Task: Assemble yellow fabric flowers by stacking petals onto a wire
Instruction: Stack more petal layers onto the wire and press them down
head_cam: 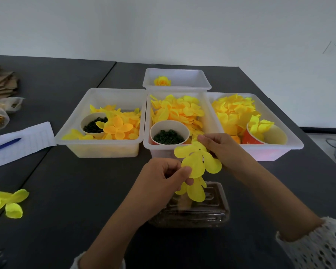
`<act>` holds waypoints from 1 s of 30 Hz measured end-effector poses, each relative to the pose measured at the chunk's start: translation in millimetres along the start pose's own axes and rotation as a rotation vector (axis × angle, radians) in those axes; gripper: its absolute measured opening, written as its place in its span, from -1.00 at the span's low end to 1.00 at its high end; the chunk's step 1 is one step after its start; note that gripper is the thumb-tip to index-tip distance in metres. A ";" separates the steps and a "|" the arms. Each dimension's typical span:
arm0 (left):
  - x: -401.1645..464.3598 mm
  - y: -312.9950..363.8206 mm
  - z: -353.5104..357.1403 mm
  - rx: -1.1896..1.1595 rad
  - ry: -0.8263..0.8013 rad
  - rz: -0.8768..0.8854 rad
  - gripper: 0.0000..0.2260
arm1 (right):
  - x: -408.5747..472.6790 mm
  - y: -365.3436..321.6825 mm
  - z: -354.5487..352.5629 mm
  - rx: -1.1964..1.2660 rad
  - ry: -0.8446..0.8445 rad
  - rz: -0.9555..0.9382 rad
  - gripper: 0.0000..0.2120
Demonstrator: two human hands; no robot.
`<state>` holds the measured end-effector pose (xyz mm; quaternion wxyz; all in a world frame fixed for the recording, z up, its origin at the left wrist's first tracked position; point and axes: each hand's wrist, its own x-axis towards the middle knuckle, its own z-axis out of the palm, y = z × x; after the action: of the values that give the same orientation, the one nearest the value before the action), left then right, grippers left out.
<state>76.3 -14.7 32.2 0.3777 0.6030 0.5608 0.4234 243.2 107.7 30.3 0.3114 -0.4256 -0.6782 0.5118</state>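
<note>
A yellow fabric petal layer (197, 159) with a small dark hole near its middle is held above the dark table. My right hand (220, 150) pinches its upper right side, and my left hand (167, 176) pinches its lower left lobe. More yellow petals (195, 190) hang under my left hand. I cannot make out the wire. A finished yellow flower (162, 80) lies in the far bin (206, 79).
Three white bins hold yellow petals: left (74, 121), middle (147, 121), right (287, 133). Paper cups of dark green rings (169, 135) (94, 124) sit in them. A clear plastic box (198, 212) lies below my hands. Loose petals (8, 200), paper and pen (6, 145) lie left.
</note>
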 end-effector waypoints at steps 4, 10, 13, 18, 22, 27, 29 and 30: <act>-4.0 -2.5 -0.6 0.056 -0.020 -0.038 -0.69 | -3.0 9.3 -1.1 -0.032 -0.019 0.024 -0.68; -17.3 -17.9 -0.8 0.229 -0.069 -0.175 -0.73 | -1.6 32.0 7.5 -0.225 -0.046 -0.086 -0.62; -21.1 -20.5 6.0 0.294 -0.075 -0.223 -0.76 | -7.2 47.2 15.5 -0.360 -0.023 -0.153 -0.67; -19.0 -24.7 14.6 0.368 -0.037 -0.222 -0.77 | -13.6 55.2 17.4 -0.383 0.069 -0.192 -0.67; -18.7 -26.9 7.6 0.314 -0.094 -0.263 -0.72 | -14.7 54.6 12.3 -0.359 -0.009 -0.139 -0.65; -23.4 -18.2 -14.5 0.369 -0.024 -0.227 -0.43 | -21.1 44.5 -14.3 -0.199 -0.015 -0.121 -0.60; -22.6 -11.8 -22.5 0.433 0.155 -0.127 -0.51 | -21.0 39.0 -33.7 -0.178 0.049 -0.125 -0.60; -20.7 -6.8 -24.5 0.445 0.240 -0.064 -0.59 | -19.1 35.2 -44.9 -0.171 0.095 -0.117 -0.62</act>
<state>50.7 -35.2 32.7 0.1798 0.5987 0.6997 0.3460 299.3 113.9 9.4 0.3352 -0.4339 -0.7275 0.4124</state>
